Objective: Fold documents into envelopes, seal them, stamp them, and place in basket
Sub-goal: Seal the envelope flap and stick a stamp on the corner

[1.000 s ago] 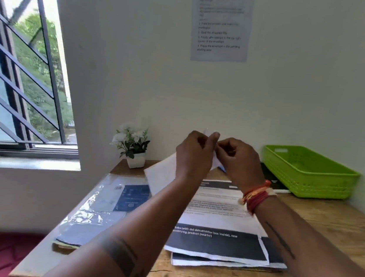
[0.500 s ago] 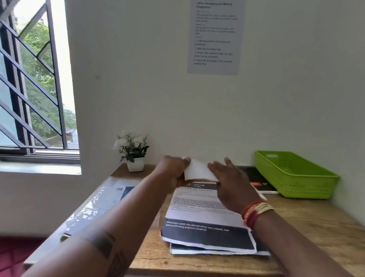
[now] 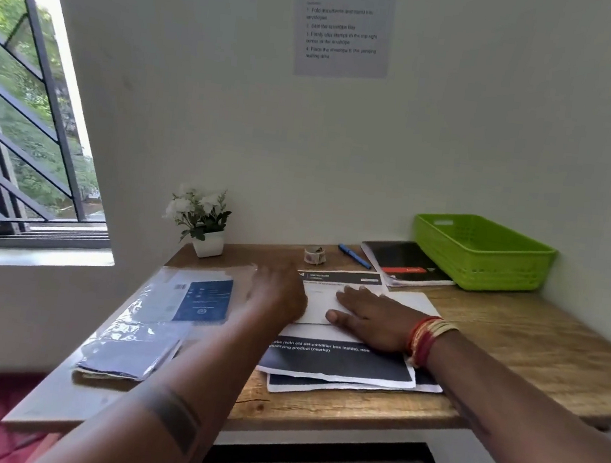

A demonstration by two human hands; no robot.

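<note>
Envelope (image 3: 320,305) — white, flat, lying atop the stack of printed documents (image 3: 338,364) near the middle of the worktop (image 3: 511,353), pinned under right hand (image 3: 370,320) with fingers spread flat, left hand (image 3: 278,293) blurred at its left edge, apparently open. Likely light, thin and limp, prone to sliding on loose sheets below — best pressed flat for sealing, then pinched by a long edge or corner for lifting. Beyond, stamp roll (image 3: 315,254) by the wall and green basket (image 3: 482,251) far right.
</note>
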